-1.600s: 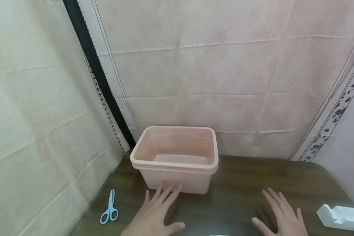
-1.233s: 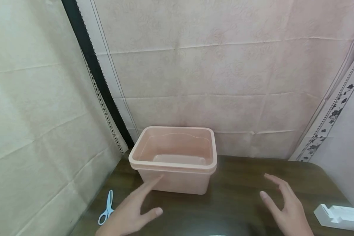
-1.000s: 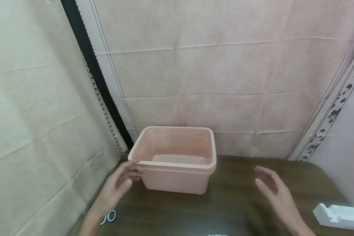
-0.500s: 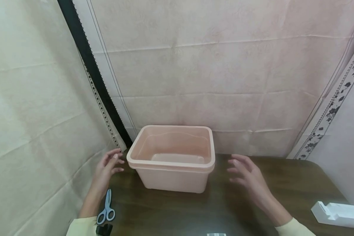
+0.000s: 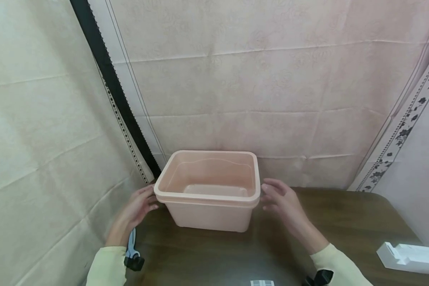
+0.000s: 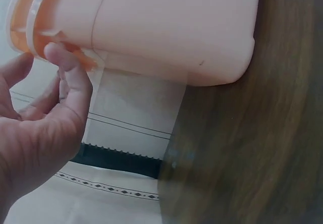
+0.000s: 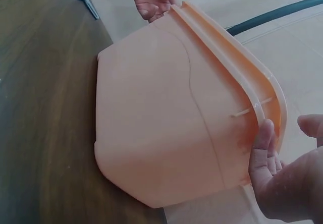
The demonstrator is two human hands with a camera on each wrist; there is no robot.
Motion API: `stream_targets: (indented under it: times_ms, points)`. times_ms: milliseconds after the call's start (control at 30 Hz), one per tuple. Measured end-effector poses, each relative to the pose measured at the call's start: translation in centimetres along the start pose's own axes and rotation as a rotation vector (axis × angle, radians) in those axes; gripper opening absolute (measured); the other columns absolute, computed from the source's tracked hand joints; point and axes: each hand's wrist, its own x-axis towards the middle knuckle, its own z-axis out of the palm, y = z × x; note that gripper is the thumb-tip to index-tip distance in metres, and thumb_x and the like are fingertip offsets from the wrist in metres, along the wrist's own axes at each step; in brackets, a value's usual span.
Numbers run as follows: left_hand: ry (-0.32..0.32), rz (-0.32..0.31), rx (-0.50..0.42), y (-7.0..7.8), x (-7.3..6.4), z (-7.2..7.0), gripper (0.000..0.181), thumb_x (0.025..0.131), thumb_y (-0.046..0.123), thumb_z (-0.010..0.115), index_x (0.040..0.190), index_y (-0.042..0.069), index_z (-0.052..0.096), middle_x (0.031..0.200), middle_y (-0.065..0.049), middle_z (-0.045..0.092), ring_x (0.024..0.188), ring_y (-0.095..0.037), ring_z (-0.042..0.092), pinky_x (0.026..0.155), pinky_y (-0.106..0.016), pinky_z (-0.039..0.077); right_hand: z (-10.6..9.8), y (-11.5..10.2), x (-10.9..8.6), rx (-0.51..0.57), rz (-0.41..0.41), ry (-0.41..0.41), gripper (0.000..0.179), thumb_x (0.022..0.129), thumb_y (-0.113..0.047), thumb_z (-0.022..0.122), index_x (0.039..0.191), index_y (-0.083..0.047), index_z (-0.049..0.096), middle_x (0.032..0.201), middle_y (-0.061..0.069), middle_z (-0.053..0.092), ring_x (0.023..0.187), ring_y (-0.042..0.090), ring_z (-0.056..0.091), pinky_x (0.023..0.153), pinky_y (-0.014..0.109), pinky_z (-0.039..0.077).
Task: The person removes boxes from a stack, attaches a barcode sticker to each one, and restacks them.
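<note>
A pale pink plastic bin (image 5: 211,214), open at the top, stands upright on the dark wooden table. At its left end is my left hand (image 5: 137,208), fingers bent loosely and fingertips at the rim. In the left wrist view, one finger of that hand (image 6: 55,103) reaches the underside of the double rim. At the opposite end is my right hand (image 5: 280,200), with fingertips beside the rim. The right wrist view shows this hand (image 7: 287,178) with a finger against the lower rim and the thumb standing apart. Most far fingers are hidden.
Light blue scissors (image 5: 132,242) lie left of the bin, partly covered by my left wrist. A white block-like object (image 5: 409,258) is at the right, and a small striped item (image 5: 262,283) at the front edge. Hanging cloth (image 5: 271,99) closes off the back and sides.
My left hand has gone from the bin's front around to its left end. The right hand has swung left from over the table to the right end. The bin stays in place.
</note>
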Motion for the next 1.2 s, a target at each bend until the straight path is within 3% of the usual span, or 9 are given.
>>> stream_targets:
  times_ms: [167, 333, 567, 867, 1200]
  points:
    - [-0.089, 0.03, -0.138, -0.4, 0.4, -0.6, 0.025, 0.113, 0.032, 0.051, 0.124, 0.021, 0.07, 0.113, 0.008, 0.077, 0.097, -0.008, 0.072, 0.075, -0.023, 0.06, 0.3, -0.5, 0.4, -0.012, 0.012, -0.006, 0.06, 0.101, -0.037, 0.073, 0.149, -0.007, 0.053, 0.122, 0.0, 0.072, 0.094, 0.015, 0.073, 0.079, 0.031, 0.062]
    - [-0.16, 0.056, -0.207, -0.5, 0.5, -1.0, 0.026, 0.114, 0.027, 0.047, 0.117, 0.022, 0.073, 0.113, 0.005, 0.078, 0.096, -0.008, 0.074, 0.076, -0.021, 0.061, 0.4, -1.2, 0.7, -0.017, 0.007, -0.028, 0.057, 0.102, -0.029, 0.072, 0.149, -0.002, 0.053, 0.112, -0.001, 0.073, 0.09, 0.013, 0.072, 0.078, 0.031, 0.062]
    - [-0.154, 0.013, -0.271, -0.8, 0.8, -0.7, 0.022, 0.112, 0.014, 0.051, 0.115, 0.016, 0.073, 0.102, 0.001, 0.078, 0.088, -0.008, 0.073, 0.075, -0.019, 0.061, 0.4, -1.7, 1.1, -0.073, 0.031, -0.063, 0.059, 0.101, -0.025, 0.073, 0.15, -0.001, 0.051, 0.117, 0.008, 0.073, 0.084, 0.015, 0.072, 0.081, 0.037, 0.065]
    - [-0.155, 0.022, -0.303, -1.1, 0.8, -0.7, 0.023, 0.112, 0.012, 0.051, 0.115, 0.015, 0.074, 0.1, 0.0, 0.077, 0.086, -0.009, 0.072, 0.074, -0.019, 0.061, 1.1, -2.4, 2.8, -0.128, 0.081, -0.076, 0.064, 0.097, -0.023, 0.075, 0.152, -0.001, 0.048, 0.112, 0.014, 0.074, 0.07, 0.018, 0.073, 0.067, 0.034, 0.064]
    - [-0.114, 0.01, -0.284, -1.1, 0.7, -0.5, 0.022, 0.112, 0.013, 0.051, 0.115, 0.017, 0.072, 0.099, 0.0, 0.076, 0.086, -0.009, 0.071, 0.075, -0.019, 0.061, 1.7, -3.2, 4.5, -0.204, 0.144, -0.104, 0.075, 0.096, -0.022, 0.072, 0.16, -0.003, 0.036, 0.094, 0.008, 0.07, 0.067, 0.016, 0.068, 0.063, 0.032, 0.063]
